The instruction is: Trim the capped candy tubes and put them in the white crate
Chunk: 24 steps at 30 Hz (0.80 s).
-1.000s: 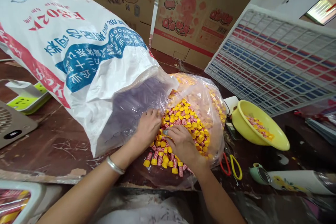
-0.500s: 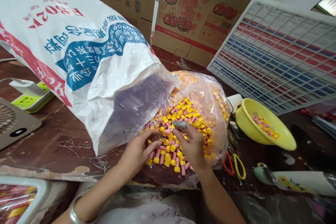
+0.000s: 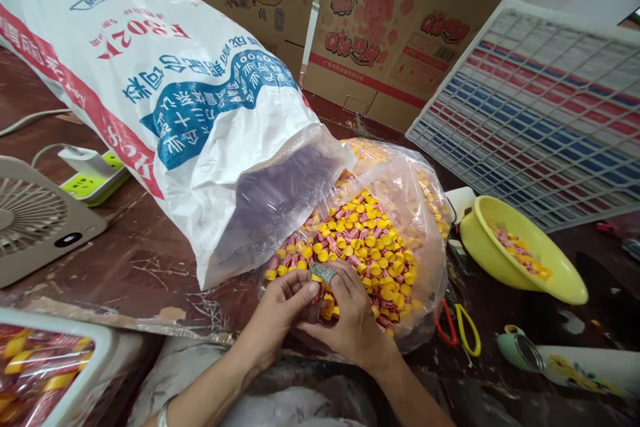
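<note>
My left hand point(image 3: 283, 310) and my right hand point(image 3: 353, 320) are close together over the front of a pile of small red-and-white patterned pieces with yellow caps point(image 3: 357, 217). Thumb and fingers of the left are pinched, beside a yellow cap. The right hand's fingers are curled, and its index finger wears a grey wrap point(image 3: 323, 272). What lies between the fingertips is small and partly hidden. The pile spills from a clear plastic bag point(image 3: 425, 227). Left of it, a large white woven sack point(image 3: 200, 220) lies with its mouth facing my hands, holding clear tube-like pieces point(image 3: 280, 193).
To the right are a yellow bowl point(image 3: 480, 247) with more pieces, scissors point(image 3: 467, 330), a flowered bottle point(image 3: 575, 367) and a white grid rack point(image 3: 525, 120). A fan point(image 3: 40, 220), power strip point(image 3: 95, 183) and white bin point(image 3: 100, 353) stand left; cardboard boxes point(image 3: 370, 33) behind.
My hands have come together lower, at the pile's front edge; before, they were apart. The left fingers have closed into a pinch. The whole view has shifted slightly, showing more of the fan.
</note>
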Motion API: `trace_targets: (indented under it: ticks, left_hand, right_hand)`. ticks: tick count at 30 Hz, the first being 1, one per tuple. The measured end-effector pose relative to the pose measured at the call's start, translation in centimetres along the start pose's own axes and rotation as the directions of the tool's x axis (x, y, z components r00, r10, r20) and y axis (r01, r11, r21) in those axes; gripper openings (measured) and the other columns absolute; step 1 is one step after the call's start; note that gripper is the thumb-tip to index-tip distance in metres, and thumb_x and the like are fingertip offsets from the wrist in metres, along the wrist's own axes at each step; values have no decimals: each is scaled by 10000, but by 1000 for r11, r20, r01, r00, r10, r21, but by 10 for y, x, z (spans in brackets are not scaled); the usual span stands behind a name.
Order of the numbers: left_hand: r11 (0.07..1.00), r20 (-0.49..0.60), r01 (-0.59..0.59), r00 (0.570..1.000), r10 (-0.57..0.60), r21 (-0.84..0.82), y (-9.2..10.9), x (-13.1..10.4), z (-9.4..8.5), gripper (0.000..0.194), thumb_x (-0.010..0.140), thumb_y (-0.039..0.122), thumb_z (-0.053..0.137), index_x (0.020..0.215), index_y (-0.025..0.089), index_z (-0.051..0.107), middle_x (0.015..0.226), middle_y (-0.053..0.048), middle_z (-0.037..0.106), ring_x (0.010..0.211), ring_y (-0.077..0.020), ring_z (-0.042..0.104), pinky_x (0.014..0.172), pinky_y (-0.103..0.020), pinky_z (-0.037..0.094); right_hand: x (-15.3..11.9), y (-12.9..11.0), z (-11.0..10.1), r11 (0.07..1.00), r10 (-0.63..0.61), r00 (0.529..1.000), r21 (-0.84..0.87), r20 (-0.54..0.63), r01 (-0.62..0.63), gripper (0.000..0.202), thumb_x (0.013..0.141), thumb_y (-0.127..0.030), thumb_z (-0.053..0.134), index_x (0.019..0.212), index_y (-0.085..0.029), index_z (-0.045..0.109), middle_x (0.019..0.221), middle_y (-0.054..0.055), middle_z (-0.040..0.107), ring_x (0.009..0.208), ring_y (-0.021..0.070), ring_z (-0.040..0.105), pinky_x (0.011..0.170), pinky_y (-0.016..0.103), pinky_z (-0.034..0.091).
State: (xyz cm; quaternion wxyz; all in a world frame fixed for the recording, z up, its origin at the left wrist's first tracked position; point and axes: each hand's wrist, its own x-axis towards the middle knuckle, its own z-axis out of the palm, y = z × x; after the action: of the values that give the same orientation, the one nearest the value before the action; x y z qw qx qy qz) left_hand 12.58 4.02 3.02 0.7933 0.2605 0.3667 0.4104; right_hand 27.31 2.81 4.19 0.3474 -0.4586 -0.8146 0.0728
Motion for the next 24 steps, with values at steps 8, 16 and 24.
trace_targets:
  ticks: [8,16,24]
  left_hand:
    - [238,199,-265,942,270,934,30,21,0,237,777,4,520,936,144,627,933,-75,632,884,-228,617,758,-336,528]
    - [-550,325,-153,917,230,821,67,67,12,381,907,20,413,1208,98,632,1161,-190,603,1113,-308,581,692,-342,590]
    - [-7,354,-378,860,368,926,48,30,-19,269,906,208,632,1172,212,667,1113,-71,728,1035,-251,649,909,-359,513]
  right_hand:
    - [6,29,-27,993,110,988,-63,113,-104,681,828,-499,749,1369,-195,467,1310,167,601,1252,345,559,1018,526,500]
    - [27,54,-14,951,118,969,-304,215,-48,106,913,-139,655,994,-201,625,1006,62,701,1035,250,614,919,369,525]
    - [34,70,13,929,77,982,-369,175,-7,36,925,-163,616,896,-185,617,855,78,689,847,242,637,757,343,517]
